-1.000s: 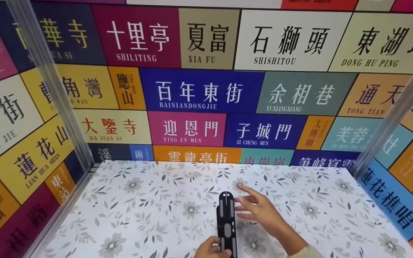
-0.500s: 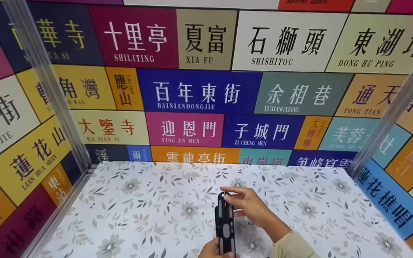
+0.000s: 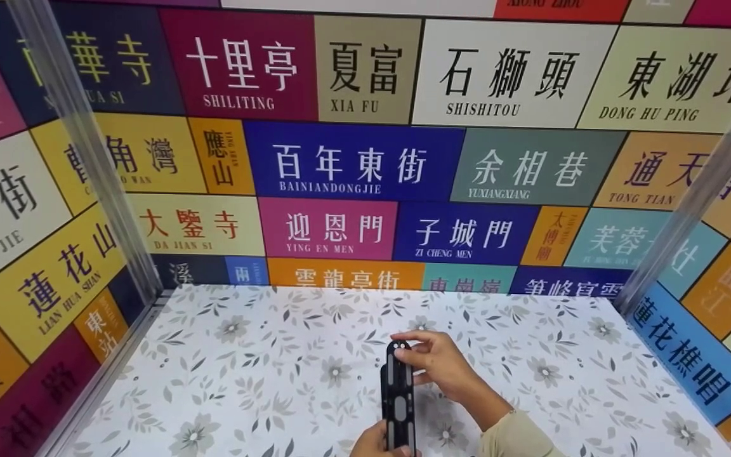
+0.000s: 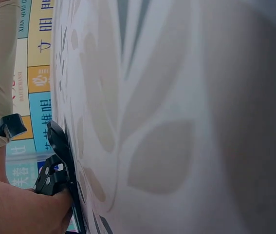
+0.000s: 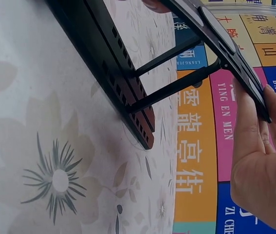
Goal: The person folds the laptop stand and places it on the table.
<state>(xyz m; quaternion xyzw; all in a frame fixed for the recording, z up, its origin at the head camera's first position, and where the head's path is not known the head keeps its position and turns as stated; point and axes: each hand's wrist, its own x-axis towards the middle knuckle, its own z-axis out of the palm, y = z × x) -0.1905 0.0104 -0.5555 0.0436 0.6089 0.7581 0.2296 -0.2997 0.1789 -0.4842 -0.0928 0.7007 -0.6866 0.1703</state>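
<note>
A black folding laptop stand [image 3: 398, 393] with grey pads stands on the patterned tabletop, its length pointing away from me. In the right wrist view its slotted base [image 5: 113, 73] lies on the cloth, and slim struts [image 5: 169, 57] prop the raised upper part above it. My right hand [image 3: 438, 362] pinches the far end of that upper part between thumb and fingers. At the near end, my left hand [image 3: 372, 441] grips the stand, partly cut off by the frame's bottom edge. The left wrist view shows the left hand [image 4: 21, 207] beside the hinged end.
White cloth with grey flowers and leaves covers the table [image 3: 264, 355]. Walls of colourful sign panels [image 3: 353, 158] close in the back and both sides. Clear corner strips [image 3: 111, 190] run up where the walls meet.
My right hand has moved left from beside the stand, where its fingers were spread, and has taken hold of the far end. My left hand has stayed at the near end.
</note>
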